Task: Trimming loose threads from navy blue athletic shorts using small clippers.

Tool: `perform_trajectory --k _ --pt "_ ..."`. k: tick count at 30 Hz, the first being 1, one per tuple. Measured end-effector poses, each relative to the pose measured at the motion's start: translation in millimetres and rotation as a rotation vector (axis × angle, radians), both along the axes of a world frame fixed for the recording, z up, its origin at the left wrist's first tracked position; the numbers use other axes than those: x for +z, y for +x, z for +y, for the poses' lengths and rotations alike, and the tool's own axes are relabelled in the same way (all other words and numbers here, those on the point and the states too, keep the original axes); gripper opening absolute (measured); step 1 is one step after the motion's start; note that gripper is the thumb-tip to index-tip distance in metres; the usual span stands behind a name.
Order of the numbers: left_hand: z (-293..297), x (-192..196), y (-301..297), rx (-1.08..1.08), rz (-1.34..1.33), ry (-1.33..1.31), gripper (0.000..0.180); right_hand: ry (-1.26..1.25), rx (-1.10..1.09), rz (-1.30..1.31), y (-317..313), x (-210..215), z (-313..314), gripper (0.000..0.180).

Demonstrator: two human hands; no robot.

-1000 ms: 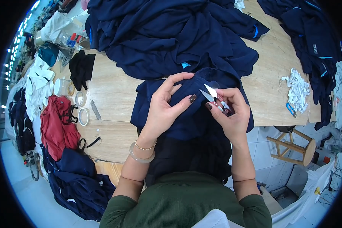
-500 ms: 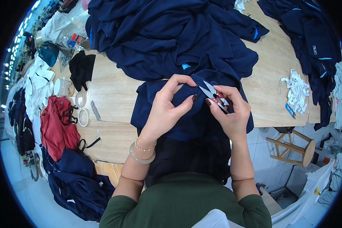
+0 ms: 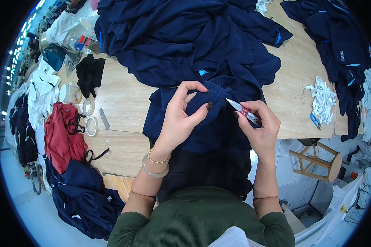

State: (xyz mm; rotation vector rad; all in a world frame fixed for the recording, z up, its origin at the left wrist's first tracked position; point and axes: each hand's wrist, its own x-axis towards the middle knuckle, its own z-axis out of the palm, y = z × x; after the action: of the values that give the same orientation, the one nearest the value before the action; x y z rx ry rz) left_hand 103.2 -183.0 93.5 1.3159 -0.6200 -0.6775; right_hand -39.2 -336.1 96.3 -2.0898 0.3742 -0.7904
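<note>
Head-camera view: much of the navy garment (image 3: 218,123) is hidden under the two hands where it is draped over the near edge of the wooden table (image 3: 123,103). A fold of its fabric is pinched between thumb and fingers of the left hand (image 3: 181,117). Small thread snips (image 3: 243,110) are gripped in the closed right hand (image 3: 259,127), the blade tips pointed at the pinched fold; whether the blades touch the cloth cannot be made out. The far side of the table is buried under a heap of navy clothing (image 3: 185,37). Tape rolls (image 3: 90,117) and a red garment (image 3: 64,136) are seen at left, white scraps (image 3: 323,101) and a wooden stool (image 3: 317,160) at right.
</note>
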Motion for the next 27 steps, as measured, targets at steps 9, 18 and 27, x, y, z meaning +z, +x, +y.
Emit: perform_trajectory --k 9,18,27 --pt "0 3 -1 -0.045 0.042 0.011 0.032 -0.109 0.021 -0.017 10 4 2 0.021" --pt "0 2 3 -0.036 0.06 -0.027 0.033 0.095 -0.103 -0.049 11 -9 -10 0.031" --pt "0 0 6 -0.041 0.021 0.035 0.034 0.186 0.224 -0.027 38 -16 -4 0.025"
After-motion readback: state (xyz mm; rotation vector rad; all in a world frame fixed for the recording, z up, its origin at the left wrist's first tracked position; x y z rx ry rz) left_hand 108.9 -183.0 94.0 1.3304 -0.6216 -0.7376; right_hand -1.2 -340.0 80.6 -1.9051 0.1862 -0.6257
